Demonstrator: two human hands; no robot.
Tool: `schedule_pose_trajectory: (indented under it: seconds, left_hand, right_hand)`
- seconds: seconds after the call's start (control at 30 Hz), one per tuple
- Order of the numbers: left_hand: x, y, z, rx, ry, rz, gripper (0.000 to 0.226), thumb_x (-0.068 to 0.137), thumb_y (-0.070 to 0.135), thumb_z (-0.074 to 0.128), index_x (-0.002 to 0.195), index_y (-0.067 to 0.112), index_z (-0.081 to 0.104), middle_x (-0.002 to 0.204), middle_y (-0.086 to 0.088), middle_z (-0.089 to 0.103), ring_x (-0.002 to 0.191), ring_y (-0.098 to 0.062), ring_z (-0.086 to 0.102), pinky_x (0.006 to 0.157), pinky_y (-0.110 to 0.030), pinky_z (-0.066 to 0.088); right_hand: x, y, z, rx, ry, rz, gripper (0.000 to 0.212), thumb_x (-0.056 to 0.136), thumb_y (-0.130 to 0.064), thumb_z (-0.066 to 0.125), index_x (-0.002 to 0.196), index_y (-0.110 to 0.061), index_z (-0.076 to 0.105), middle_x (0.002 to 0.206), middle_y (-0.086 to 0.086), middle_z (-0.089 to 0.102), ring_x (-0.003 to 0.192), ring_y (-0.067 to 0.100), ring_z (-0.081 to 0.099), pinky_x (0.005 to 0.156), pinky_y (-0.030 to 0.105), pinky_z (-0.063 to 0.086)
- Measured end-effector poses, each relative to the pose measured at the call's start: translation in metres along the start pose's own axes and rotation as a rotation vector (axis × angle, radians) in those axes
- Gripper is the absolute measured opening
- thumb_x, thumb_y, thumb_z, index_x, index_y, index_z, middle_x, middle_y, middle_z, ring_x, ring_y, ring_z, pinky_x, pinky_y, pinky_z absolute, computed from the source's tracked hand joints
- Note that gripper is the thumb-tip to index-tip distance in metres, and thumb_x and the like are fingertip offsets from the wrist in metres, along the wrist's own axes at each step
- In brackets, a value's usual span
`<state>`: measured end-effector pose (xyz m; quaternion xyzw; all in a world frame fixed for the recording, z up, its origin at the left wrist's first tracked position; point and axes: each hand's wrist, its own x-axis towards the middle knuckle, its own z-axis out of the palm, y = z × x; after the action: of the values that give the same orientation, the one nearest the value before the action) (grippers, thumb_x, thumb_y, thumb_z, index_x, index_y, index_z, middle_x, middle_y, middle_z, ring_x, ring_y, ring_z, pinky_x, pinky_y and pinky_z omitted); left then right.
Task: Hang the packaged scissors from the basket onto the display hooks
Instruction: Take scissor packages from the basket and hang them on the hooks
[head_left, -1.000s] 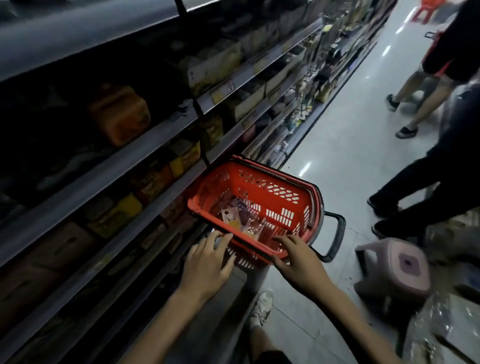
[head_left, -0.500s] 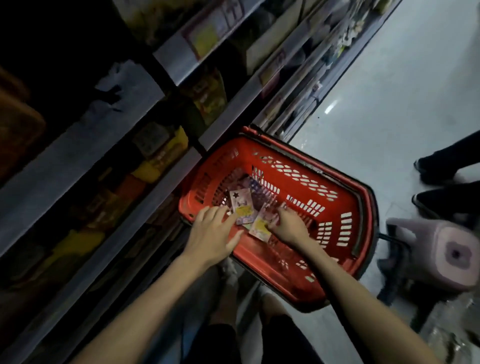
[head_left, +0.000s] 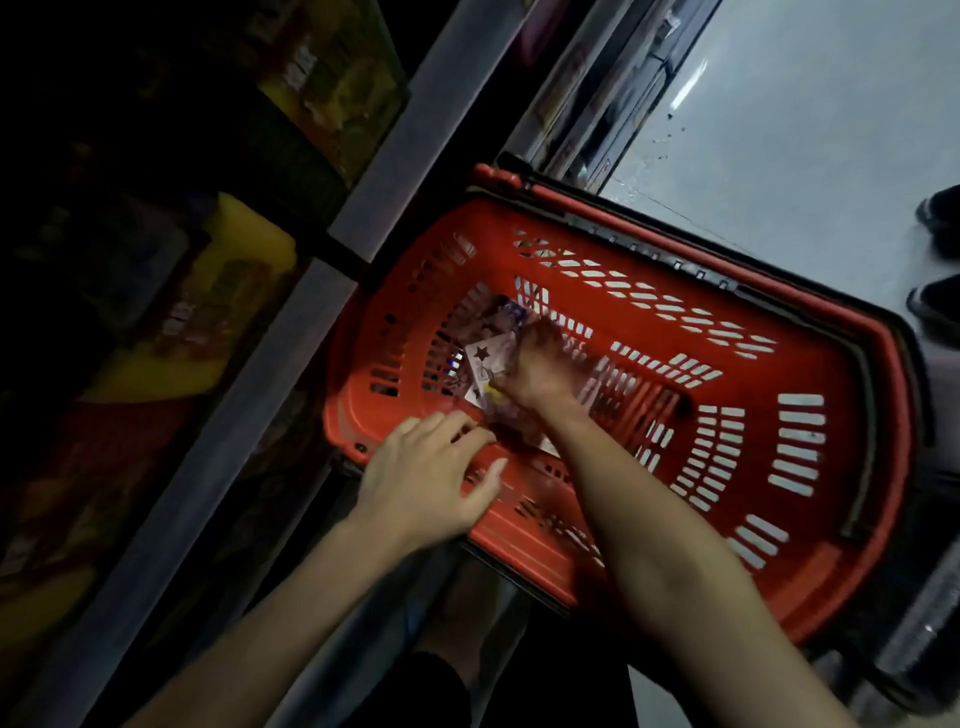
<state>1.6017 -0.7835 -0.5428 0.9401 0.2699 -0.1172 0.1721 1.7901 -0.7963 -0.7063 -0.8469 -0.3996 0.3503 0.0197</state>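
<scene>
A red basket (head_left: 810, 447) fills the middle of the view, tilted, with its long side running from ten o'clock to four o'clock. The scissor packets (head_left: 488, 358) lie in a loose pile on its bottom, toward the nine o'clock end; the top one is a pale card with a dark star. The right hand (head_left: 537, 366) reaches down into the basket, its fingers curled onto the pile and its thumb against the star card. The left hand (head_left: 428, 475) rests on the near rim at seven o'clock, its fingers relaxed and spread, gripping nothing. Dim shelves (head_left: 280, 358) with yellow boxes (head_left: 234, 291) run along the left. Pale floor (head_left: 810, 130) shows at one o'clock, with dark shoes (head_left: 937, 306) at three o'clock.
</scene>
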Motion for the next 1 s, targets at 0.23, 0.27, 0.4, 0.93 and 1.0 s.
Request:
schedule_pose_trajectory:
  seconds: [0.23,0.27,0.4,0.93,1.0]
  left_hand:
    - [0.000,0.001,0.002,-0.024,0.033,-0.022,0.044,0.097,0.054,0.047,0.115,0.026,0.076,0.108,0.009,0.070,0.096,-0.015,0.067,0.081,-0.033,0.048]
    - [0.000,0.001,0.002,-0.026,0.042,-0.021,0.043,0.097,0.053,0.048,0.115,0.026,0.076,0.107,0.009,0.070,0.095,-0.015,0.067,0.080,-0.033,0.048]
    - [0.000,0.002,0.002,-0.039,0.073,-0.030,0.042,0.096,0.051,0.048,0.114,0.026,0.076,0.106,0.009,0.070,0.094,-0.016,0.066,0.079,-0.034,0.049]
    - [0.000,0.011,-0.017,-0.133,-0.006,-0.124,0.048,0.097,0.051,0.042,0.134,0.032,0.065,0.124,0.011,0.069,0.114,-0.015,0.065,0.095,-0.036,0.049]
    - [0.003,0.014,-0.025,-0.306,0.069,-0.209,0.039,0.100,0.044,0.057,0.137,0.032,0.063,0.128,0.009,0.069,0.117,-0.014,0.065,0.098,-0.034,0.050]
  right_hand:
    - [0.025,0.000,0.019,-0.104,0.099,0.054,0.112,0.072,-0.051,0.083,0.153,0.003,0.026,0.149,0.027,0.037,0.131,0.045,0.044,0.108,0.051,0.040]
    - [0.028,0.000,0.021,-0.101,0.094,0.066,0.105,0.077,-0.045,0.082,0.153,0.003,0.027,0.152,0.027,0.036,0.133,0.046,0.042,0.111,0.052,0.038]
    - [0.023,-0.002,0.021,-0.010,0.141,0.070,0.078,0.093,-0.023,0.067,0.153,0.001,0.024,0.151,0.028,0.034,0.134,0.049,0.039,0.110,0.054,0.036]
    - [-0.083,0.037,-0.118,0.877,0.366,0.020,0.067,0.075,-0.028,0.089,0.136,-0.015,0.064,0.113,0.003,0.078,0.103,0.017,0.074,0.090,0.035,0.059]
    - [-0.112,0.039,-0.152,1.075,0.354,0.028,0.053,0.075,-0.020,0.091,0.123,-0.013,0.070,0.104,0.003,0.079,0.096,0.019,0.076,0.089,0.042,0.062]
